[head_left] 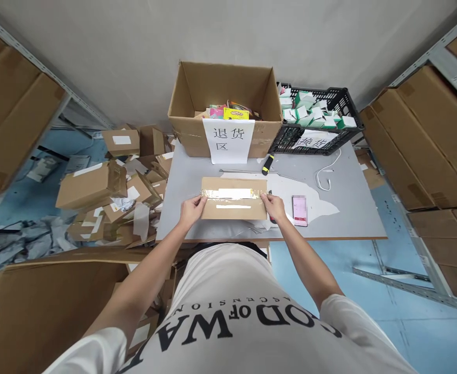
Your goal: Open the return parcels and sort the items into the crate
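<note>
A flat brown cardboard parcel (234, 199) lies on the grey table (349, 208), sealed with clear tape and bearing white labels. My left hand (191, 209) grips its left end. At its right end sits my right hand (274, 206), fingers on the edge. Both hands hold the parcel near the table's front edge.
A large open carton (225, 106) with a paper sign and colourful items stands at the back. Right of it is a black crate (322, 119) of small white-green boxes. A phone (299, 210), a yellow-black cutter (268, 164) and a white cable (327, 174) lie on the table. Piled cartons (107, 192) fill the floor left.
</note>
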`<action>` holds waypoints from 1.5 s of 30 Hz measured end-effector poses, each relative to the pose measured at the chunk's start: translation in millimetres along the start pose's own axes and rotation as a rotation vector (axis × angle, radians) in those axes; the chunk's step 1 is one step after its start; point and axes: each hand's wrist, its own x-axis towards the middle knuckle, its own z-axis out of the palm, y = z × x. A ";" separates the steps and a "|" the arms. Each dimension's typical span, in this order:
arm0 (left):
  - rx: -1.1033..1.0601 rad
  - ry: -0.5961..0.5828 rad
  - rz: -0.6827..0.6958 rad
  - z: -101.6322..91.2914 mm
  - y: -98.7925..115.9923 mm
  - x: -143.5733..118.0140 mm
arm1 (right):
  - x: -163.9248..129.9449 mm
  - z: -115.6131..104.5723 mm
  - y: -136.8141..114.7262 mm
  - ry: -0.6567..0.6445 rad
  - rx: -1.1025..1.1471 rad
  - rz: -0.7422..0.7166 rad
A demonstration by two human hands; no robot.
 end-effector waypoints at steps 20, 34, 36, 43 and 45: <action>-0.362 -0.030 -0.200 10.5 -15.7 7.4 | 17.4 21.8 24.3 0.006 0.289 0.111; -0.301 -0.205 -0.172 32.3 -76.9 -23.9 | -45.2 60.7 58.3 -0.149 0.340 -0.075; -0.335 -0.204 -0.177 32.1 -71.4 -21.4 | -41.2 59.6 53.2 -0.132 0.335 -0.068; -0.297 -0.240 -0.073 8.7 -31.8 -4.5 | -20.7 26.6 35.1 -0.091 0.250 -0.111; -0.298 -0.214 -0.074 5.0 -20.1 -0.2 | -14.4 14.8 25.3 -0.051 0.153 -0.095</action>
